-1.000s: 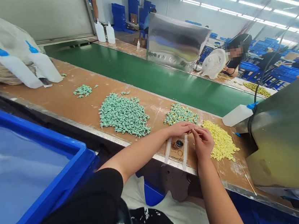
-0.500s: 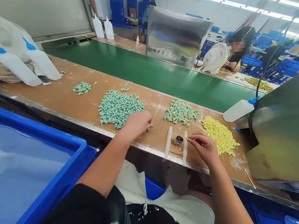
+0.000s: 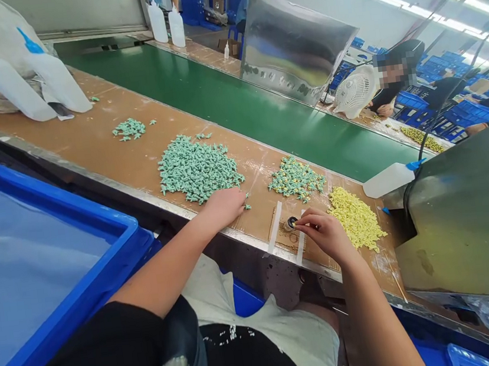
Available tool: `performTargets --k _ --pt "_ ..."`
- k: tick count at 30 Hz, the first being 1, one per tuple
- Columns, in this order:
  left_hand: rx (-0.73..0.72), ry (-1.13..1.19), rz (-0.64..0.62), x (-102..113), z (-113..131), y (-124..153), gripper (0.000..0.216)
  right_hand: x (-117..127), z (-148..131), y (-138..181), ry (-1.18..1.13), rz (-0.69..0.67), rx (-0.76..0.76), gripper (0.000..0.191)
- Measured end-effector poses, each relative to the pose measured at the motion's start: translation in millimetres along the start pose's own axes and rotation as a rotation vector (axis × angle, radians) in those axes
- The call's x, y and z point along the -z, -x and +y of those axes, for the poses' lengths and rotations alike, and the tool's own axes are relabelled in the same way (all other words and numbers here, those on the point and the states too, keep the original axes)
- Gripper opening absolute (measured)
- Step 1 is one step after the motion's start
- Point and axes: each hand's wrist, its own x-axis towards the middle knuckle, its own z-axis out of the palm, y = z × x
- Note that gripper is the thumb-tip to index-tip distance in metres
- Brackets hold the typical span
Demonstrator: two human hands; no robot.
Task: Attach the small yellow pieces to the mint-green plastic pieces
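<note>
Brown bench top: ran upper left to lower right of frame, dusted white in patches, all loose parts on it.
left hand: centre of frame, palm down, fingers curled onto the near right edge of the large teal pile; couldn't tell if anything was pinched under them.
right hand: right of centre, thumb and forefinger pinched closed, tips right at the dark round fixture; whatever sat between them was too small to make out.
dark round fixture: on the bench near its front edge, between two white tape strips.
large teal pile: centre of frame, spread flat, a few strays beside the left hand.
mixed pile: teal and yellow pieces, just behind the fixture, between the large teal pile and the yellow pile.
yellow pile: just right of the right hand.
small teal pile: upper left, well apart from both hands.
green conveyor belt: ran diagonally behind the bench.
squeeze bottle: white, blue cap, lay on its side at the belt edge beyond the yellow pile.
blue crate: lower left, clear plastic liner inside.
metal housing: filled the right edge.
co-worker: upper right, across the belt, beside a white fan.
</note>
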Motion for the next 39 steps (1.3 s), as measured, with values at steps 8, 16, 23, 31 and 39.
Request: performTargets --k 8,16,23,31,39 --pt "-0.074 0.044 -0.013 -3 14 -11 0.017 -2 -1 -7 -0.013 0.006 -0.003 0.03" --pt "-0.153 0.068 -0.032 -2 30 -25 0.016 -5 29 -16 -0.44 0.348 -0.052 0.029" --pt "-0.174 0.044 -0.035 -8 38 -28 0.018 -22 67 -21 -0.82 0.468 -0.168 0.054" --pt "-0.137 0.291 0.046 -3 50 -60 0.013 -21 69 -22 -0.881 0.478 -0.18 0.054" --pt "-0.391 0.779 0.068 -29 96 -124 0.026 -21 68 -21 -0.709 0.766 -0.12 0.036"
